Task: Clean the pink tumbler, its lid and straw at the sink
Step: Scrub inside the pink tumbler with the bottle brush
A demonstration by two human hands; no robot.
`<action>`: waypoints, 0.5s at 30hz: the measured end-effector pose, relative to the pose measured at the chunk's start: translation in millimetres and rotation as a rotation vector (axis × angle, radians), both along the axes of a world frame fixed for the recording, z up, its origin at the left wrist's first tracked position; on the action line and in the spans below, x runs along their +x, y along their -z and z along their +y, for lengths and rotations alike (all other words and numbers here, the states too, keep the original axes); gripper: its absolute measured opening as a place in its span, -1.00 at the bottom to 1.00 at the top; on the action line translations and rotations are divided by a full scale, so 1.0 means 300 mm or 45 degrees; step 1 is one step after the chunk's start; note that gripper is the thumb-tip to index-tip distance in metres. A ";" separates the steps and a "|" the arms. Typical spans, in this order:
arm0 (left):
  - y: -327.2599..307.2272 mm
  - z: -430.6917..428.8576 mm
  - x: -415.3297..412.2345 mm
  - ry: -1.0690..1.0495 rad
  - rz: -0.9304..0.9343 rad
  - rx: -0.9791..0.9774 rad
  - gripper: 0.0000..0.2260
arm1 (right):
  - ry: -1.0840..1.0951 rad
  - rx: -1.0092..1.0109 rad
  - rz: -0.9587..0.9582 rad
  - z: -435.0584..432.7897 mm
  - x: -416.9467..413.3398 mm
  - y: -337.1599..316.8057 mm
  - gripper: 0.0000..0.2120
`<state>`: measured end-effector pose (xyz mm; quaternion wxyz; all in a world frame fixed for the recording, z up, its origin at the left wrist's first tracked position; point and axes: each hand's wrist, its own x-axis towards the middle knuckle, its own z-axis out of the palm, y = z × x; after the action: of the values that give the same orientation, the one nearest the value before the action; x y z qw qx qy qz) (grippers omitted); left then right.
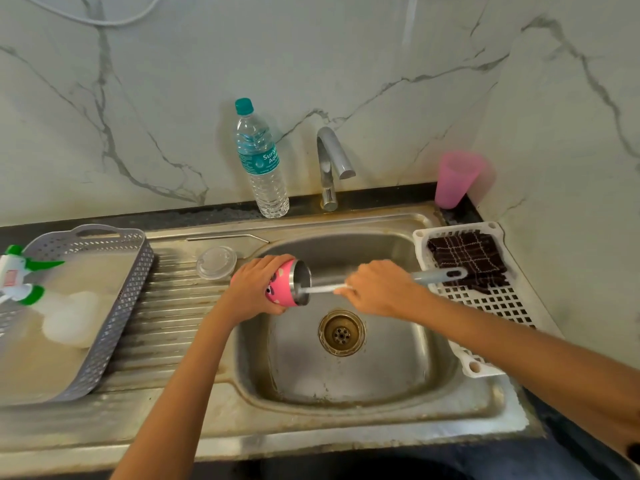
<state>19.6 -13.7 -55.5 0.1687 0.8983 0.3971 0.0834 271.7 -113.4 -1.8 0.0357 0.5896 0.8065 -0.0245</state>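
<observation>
- Pink tumbler (284,287) is held on its side over the left edge of the sink basin (346,403), with its open steel mouth facing right
- Left hand (256,289) wraps round the tumbler's body, fingers curled over the top and thumb underneath, a full grip
- Right hand (377,289) is closed round the grey-handled bottle brush (436,275); the thin stem runs into the tumbler's mouth and the bristle end is hidden inside
- Clear lid (216,263) lies flat on the ribbed drainboard just left of the basin, and the metal straw (227,238) lies along the sink's back edge behind it; both are apart from the hands and probably still to be cleaned
- Tap (329,161) shows no running water
- Likely risk: a hard push of the brush could twist a wet tumbler out of the left hand and drop it into the basin
- Pulling the brush out fast could flick dirty water over the drainboard and the lid
- A knock could roll the straw off its narrow ledge into the basin
</observation>
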 end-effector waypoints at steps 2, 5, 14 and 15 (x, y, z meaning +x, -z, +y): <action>0.009 -0.009 0.001 -0.015 -0.015 -0.031 -0.15 | -0.091 0.064 0.029 0.000 -0.042 -0.018 -0.57; 0.004 -0.007 0.005 -0.022 -0.045 0.025 -0.16 | 0.032 0.072 0.060 0.073 0.040 -0.042 -0.54; -0.004 0.014 0.002 0.004 -0.017 0.077 -0.14 | 0.022 0.084 0.096 0.076 0.028 -0.061 -0.56; -0.011 0.017 0.002 0.006 -0.012 0.097 -0.13 | 0.066 0.063 0.124 0.091 0.047 -0.057 -0.55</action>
<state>20.2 -8.5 -52.1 0.1365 0.9047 0.3905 0.1023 285.9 -86.0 15.3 -0.0188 0.6090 0.7922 -0.0339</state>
